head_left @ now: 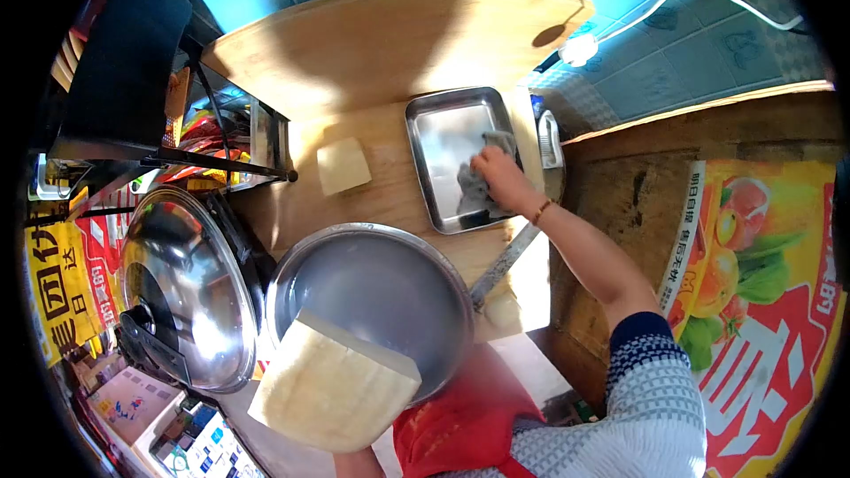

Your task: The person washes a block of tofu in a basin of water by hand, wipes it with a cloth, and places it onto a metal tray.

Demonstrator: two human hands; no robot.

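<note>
My right hand [503, 179] is closed on a grey cloth [474, 188] and presses it against the floor of a shallow metal tray [436, 204]. In the lower part of the view, a large cream-coloured block [332, 385], like tofu, is held up over the near edge of a wide metal basin [372, 279]. My left hand [359, 463] is beneath this block; its fingers are hidden, and only a bit near the wrist shows. Cloudy greyish liquid appears to be in the basin. A small cream-coloured square piece [343, 165] lies on the wooden table, left of the tray.
A rounded wooden board [398, 35] leans at the back against the tiled wall. Left of the basin stands a large metal lid [188, 292]. A black rack [133, 62] is at the far left. Cables [655, 4] hang at the upper right.
</note>
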